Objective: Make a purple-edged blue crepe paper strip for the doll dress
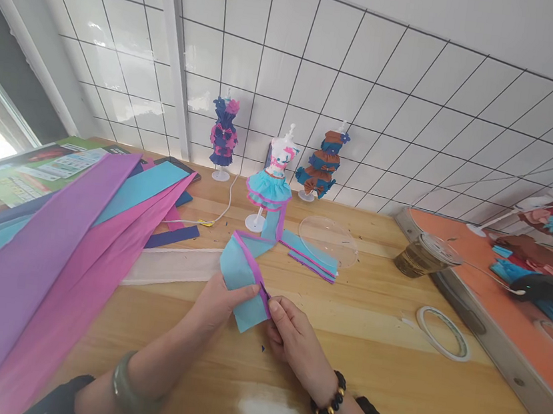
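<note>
A turquoise strip with a purple edge (236, 266) is pinched in my left hand (222, 298), the thumb lying on top near the purple border. My right hand (293, 337) is closed on a small dark tool (264, 291), whose tip touches the purple edge; most of the tool is hidden in the fingers. The strip runs back to a small white dress form (281, 154) with a turquoise ruffled skirt (269, 189). More turquoise and purple strips (311, 253) lie flat to the right of it.
Long purple, pink and turquoise sheets (50, 246) spread over the left of the table. Two dressed forms (224, 133) (322, 166) stand by the tiled wall. Toward the right are a clear disc (328, 241), a lidded cup (422, 255) and a tape roll (421, 329).
</note>
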### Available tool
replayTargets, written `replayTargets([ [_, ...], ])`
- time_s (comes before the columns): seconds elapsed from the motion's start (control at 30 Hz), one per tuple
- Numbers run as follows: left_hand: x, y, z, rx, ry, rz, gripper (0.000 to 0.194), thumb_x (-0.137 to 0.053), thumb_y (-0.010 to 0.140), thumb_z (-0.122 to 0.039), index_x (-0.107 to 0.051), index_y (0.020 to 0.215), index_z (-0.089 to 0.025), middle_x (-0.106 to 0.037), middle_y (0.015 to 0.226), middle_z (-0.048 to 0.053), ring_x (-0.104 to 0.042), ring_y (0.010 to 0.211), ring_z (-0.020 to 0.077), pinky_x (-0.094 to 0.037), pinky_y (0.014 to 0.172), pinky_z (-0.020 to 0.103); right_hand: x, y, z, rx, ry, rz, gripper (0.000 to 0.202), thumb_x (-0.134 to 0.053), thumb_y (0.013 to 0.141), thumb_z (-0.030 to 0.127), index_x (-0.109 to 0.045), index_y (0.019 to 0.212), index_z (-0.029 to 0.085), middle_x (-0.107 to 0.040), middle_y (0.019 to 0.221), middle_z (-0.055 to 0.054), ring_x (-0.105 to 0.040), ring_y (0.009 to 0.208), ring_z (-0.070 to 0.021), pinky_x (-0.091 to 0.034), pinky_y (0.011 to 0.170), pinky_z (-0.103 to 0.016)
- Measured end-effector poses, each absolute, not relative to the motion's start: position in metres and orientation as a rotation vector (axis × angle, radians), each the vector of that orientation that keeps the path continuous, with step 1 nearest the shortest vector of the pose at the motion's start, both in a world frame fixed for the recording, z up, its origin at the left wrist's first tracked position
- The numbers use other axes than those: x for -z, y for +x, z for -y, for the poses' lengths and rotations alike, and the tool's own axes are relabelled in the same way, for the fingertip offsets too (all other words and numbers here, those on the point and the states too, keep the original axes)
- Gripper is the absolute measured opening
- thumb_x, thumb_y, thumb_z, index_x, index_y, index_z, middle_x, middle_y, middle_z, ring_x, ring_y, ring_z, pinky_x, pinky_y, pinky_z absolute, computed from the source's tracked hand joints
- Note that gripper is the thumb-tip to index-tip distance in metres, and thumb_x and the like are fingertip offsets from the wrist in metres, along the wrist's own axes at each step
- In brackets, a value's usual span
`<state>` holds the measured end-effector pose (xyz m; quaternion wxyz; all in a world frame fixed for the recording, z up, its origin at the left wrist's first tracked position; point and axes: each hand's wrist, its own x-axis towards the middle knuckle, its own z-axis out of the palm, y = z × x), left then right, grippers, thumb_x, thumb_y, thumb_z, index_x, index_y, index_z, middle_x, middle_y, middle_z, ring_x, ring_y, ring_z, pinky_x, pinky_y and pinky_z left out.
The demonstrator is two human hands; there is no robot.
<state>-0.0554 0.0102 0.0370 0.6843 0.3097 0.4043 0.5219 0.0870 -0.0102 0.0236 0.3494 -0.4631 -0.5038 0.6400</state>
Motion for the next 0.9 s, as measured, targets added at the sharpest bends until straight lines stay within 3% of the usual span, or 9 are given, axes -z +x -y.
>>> replayTargets([
  [0.23,-0.0339,-0.0523,-0.0113,-1.2,0.678,-0.928,0.055,-0.077,0.05,-0.031,-0.06,0.099,-0.012,-0.066,0.098,0.014,-0.062,0.09,0.0283,-0.05,0.075,0.037,-0.0248,0.088,0.0109,-1.655,-1.214,1.302,0.04,-0.042,0.079,0.058,-0.037,0.07,0.02,-0.023,0.051,0.01,-0.018,0.04,-0.0035,-0.014,0.035,-0.018],
  [0.9,-0.0342,-0.057,-0.011,-1.175,0.728,-0.91,0.043,-0.074,0.058,-0.028,-0.062,0.096,-0.013,-0.069,0.085,0.009,-0.062,0.088,0.0266,-0.049,0.074,0.035,-0.0327,0.0865,0.0116,-1.673,-1.198,1.285,0.039,-0.044,0.078,0.057,-0.036,0.069,0.02,-0.026,0.051,0.009,-0.02,0.04,-0.0037,-0.014,0.036,-0.019],
])
